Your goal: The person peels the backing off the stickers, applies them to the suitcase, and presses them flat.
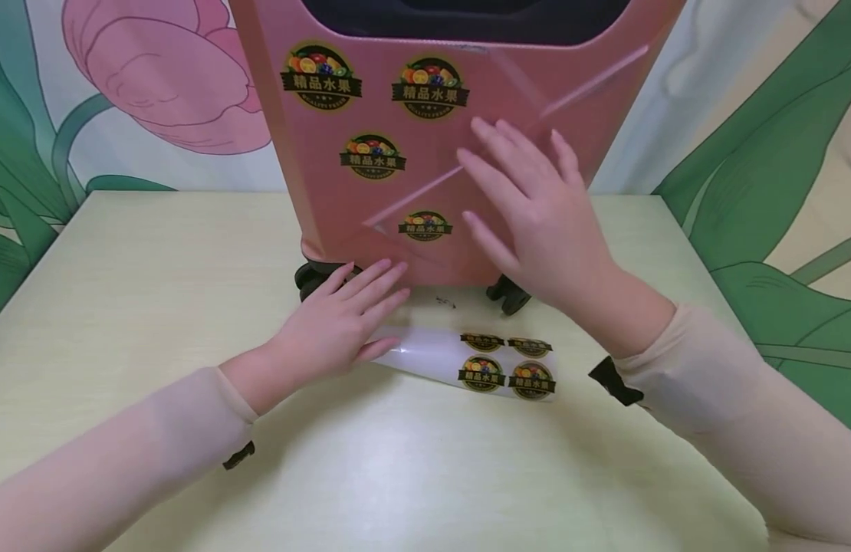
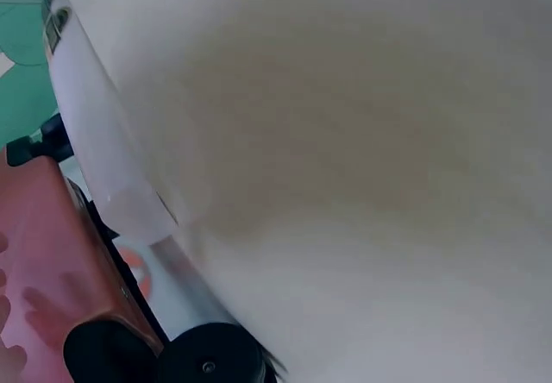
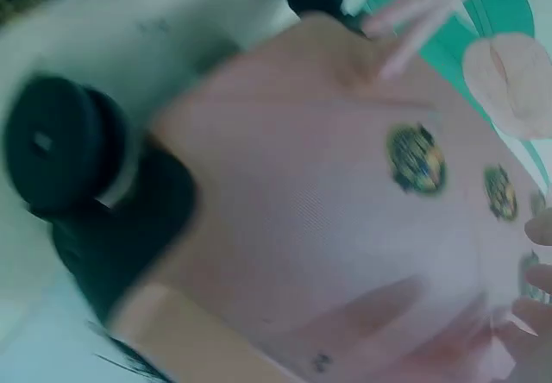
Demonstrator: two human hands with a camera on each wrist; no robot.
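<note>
A pink suitcase [image 1: 481,192] stands upright on the table with several round fruit stickers [image 1: 431,88] on its front. My right hand [image 1: 543,207] is before the suitcase's right half, fingers spread and holding nothing; whether the fingertips touch the shell I cannot tell. Low at the suitcase's left wheel, my left hand [image 1: 336,314] has its fingers extended, over the left end of a white sticker sheet [image 1: 425,353]. Stickers remain on that sheet's right end. In the right wrist view, blurred stickers [image 3: 417,160] show on the shell, and right-hand fingers [image 3: 536,314] enter at the edge.
Black caster wheels [image 1: 508,295] support the suitcase, also large in the left wrist view as a dark wheel [image 2: 211,354]. The pale table [image 1: 398,475] extends toward me. Behind is a wall painted with a pink flower [image 1: 163,69] and green leaves [image 1: 798,199].
</note>
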